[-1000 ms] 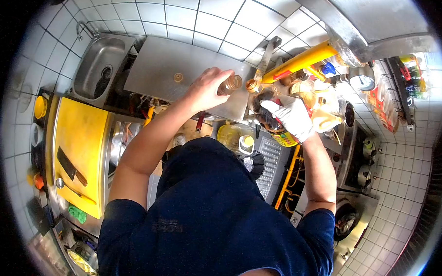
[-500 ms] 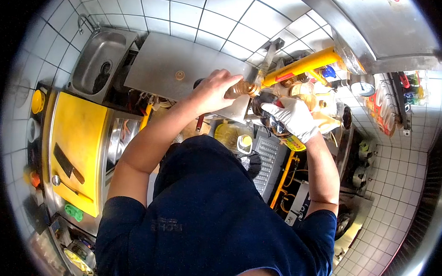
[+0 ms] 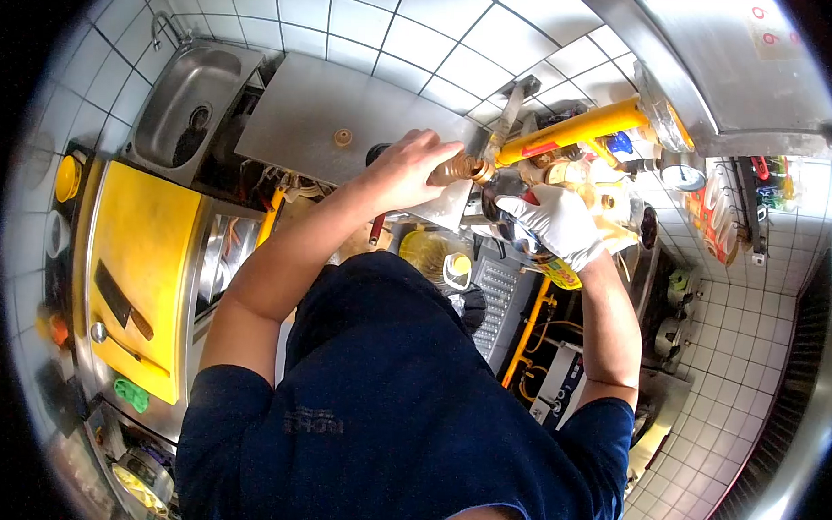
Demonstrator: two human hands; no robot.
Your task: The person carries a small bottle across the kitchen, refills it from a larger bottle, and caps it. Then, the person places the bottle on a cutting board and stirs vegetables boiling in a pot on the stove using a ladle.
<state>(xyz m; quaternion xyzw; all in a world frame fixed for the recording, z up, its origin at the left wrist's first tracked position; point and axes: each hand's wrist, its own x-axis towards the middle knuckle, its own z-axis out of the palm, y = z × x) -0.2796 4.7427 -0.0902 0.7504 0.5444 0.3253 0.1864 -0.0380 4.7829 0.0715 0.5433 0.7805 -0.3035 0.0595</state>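
My left hand (image 3: 412, 168) is bare and closed around a brown, ribbed cylinder (image 3: 456, 169) that looks like a wooden pepper mill, held over the edge of the steel worktop (image 3: 297, 109). In a white glove, my right hand (image 3: 564, 224) grips a dark bottle (image 3: 504, 186), its dark end close to the cylinder's end. Whether the two touch I cannot tell. The glove hides much of the bottle. A small round tan cap (image 3: 343, 138) lies on the worktop.
A thick yellow pipe (image 3: 572, 130) with a gauge (image 3: 683, 171) crosses behind my right hand, above crowded jars. At left are a sink (image 3: 188, 105) and a yellow cutting board (image 3: 146, 251) bearing a cleaver (image 3: 114, 295). A clear yellow container (image 3: 423, 251) stands below my hands.
My view has shifted slightly. Both hands keep nearly the same grip and position, with the dark end of the bottle showing a little more beside the brown cylinder.
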